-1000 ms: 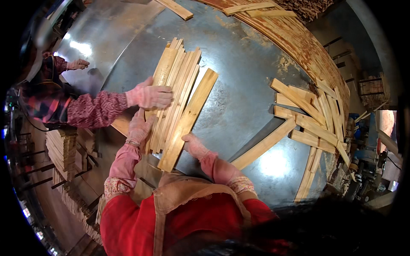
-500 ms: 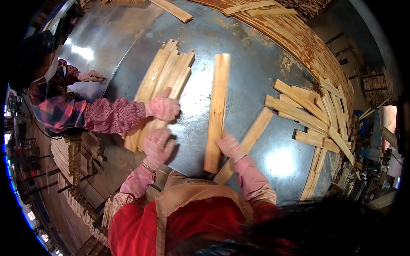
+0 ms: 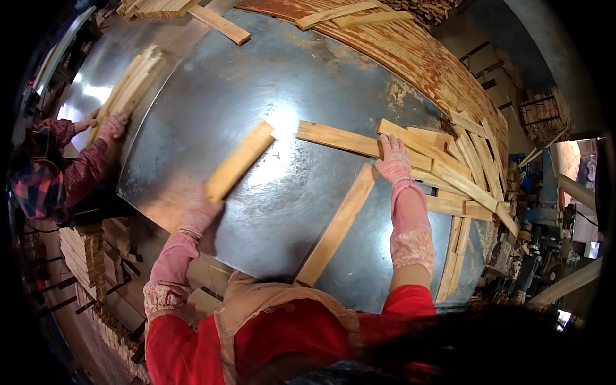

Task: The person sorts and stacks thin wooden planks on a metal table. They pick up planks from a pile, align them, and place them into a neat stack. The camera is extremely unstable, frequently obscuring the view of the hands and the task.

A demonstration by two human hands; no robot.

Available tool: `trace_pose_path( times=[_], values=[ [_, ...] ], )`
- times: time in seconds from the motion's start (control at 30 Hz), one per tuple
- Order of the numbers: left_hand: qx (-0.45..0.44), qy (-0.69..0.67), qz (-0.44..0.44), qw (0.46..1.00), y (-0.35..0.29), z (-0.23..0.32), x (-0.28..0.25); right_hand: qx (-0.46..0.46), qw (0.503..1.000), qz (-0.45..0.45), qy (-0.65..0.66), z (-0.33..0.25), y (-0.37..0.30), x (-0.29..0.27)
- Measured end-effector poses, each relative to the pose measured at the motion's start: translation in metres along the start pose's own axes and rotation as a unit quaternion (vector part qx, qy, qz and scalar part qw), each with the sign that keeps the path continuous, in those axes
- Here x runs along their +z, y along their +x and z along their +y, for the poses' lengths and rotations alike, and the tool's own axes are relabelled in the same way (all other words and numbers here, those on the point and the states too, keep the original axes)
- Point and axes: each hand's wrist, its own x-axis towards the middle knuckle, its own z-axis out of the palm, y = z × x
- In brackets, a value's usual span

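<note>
My left hand (image 3: 201, 213), in a pink glove and slightly blurred, grips the near end of a wooden board (image 3: 242, 158) that slants away to the right over the metal tabletop (image 3: 269, 218). Over at the right, the gloved fingers of my right hand (image 3: 393, 158) are closed over the edge of another wooden board (image 3: 335, 137). That board reaches leftward from a loose pile of boards (image 3: 471, 168); its right part lies among them. Just left of my right forearm, a single board (image 3: 339, 226) lies slanted on the metal.
At the left a co-worker (image 3: 64, 163) holds a bundle of boards (image 3: 131, 83) with both gloved hands. A lone board (image 3: 219, 24) lies at the far edge, near stacked boards (image 3: 157, 8). Worn plywood (image 3: 423, 70) borders the far right side. Stacked wood (image 3: 82, 256) stands lower left.
The co-worker has carried the bundle off to the left. The board from my right hand is now at my left hand, turned aslant. My right hand has moved right onto a board by the pile.
</note>
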Motion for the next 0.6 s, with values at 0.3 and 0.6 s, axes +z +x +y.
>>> trace_pose_path(
  times=[0.3, 0.6],
  values=[
    [0.384, -0.166, 0.022, 0.908, -0.092, 0.135, 0.103, -0.019, 0.989, -0.128, 0.064, -0.067, 0.012, -0.055],
    [0.339, -0.099, -0.039, 0.935, -0.137, 0.198, 0.166, 0.217, 0.855, -0.136, 0.450, 0.017, -0.114, -0.083]
  ],
)
